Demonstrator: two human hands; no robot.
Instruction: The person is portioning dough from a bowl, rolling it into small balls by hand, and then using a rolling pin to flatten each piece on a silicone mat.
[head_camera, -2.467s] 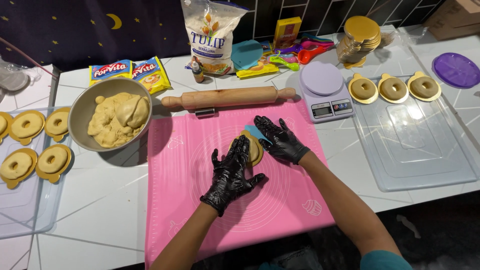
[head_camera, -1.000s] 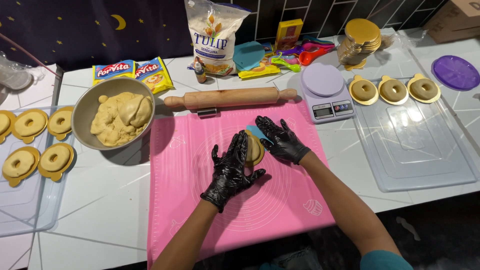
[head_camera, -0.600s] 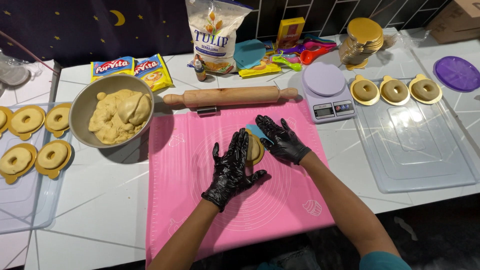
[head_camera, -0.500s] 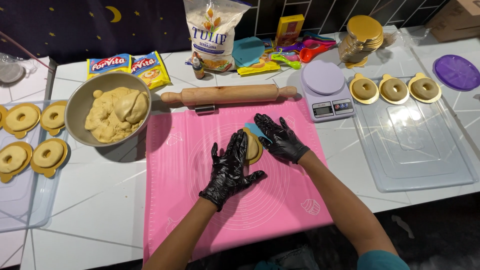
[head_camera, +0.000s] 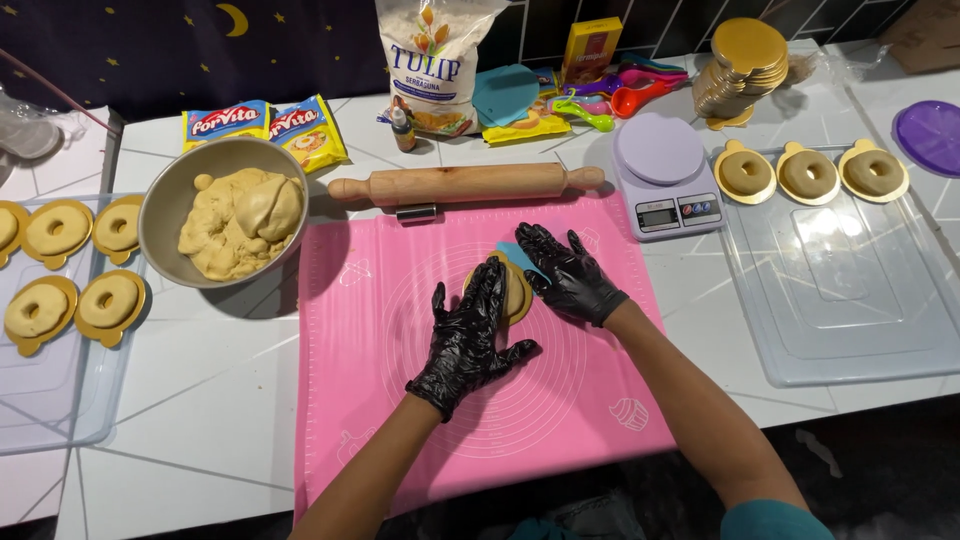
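A small round of yellow dough (head_camera: 516, 292) lies on a gold board near the middle of the pink silicone mat (head_camera: 380, 400). My left hand (head_camera: 468, 338), in a black glove, rests flat with fingers spread, fingertips over the dough's left edge. My right hand (head_camera: 568, 277), also gloved, presses a blue scraper (head_camera: 518, 256) against the dough's right side; most of the scraper is hidden under the fingers.
A wooden rolling pin (head_camera: 465, 183) lies along the mat's far edge. A metal bowl (head_camera: 158, 215) of dough stands at the left, a lilac scale (head_camera: 655, 160) at the right. Clear trays (head_camera: 850, 300) (head_camera: 40, 420) hold ring-shaped dough pieces (head_camera: 808, 172). A flour bag (head_camera: 435, 60) stands behind.
The view has shifted slightly. Both hands stay on the dough round, with the left fingers spread a little wider over it.
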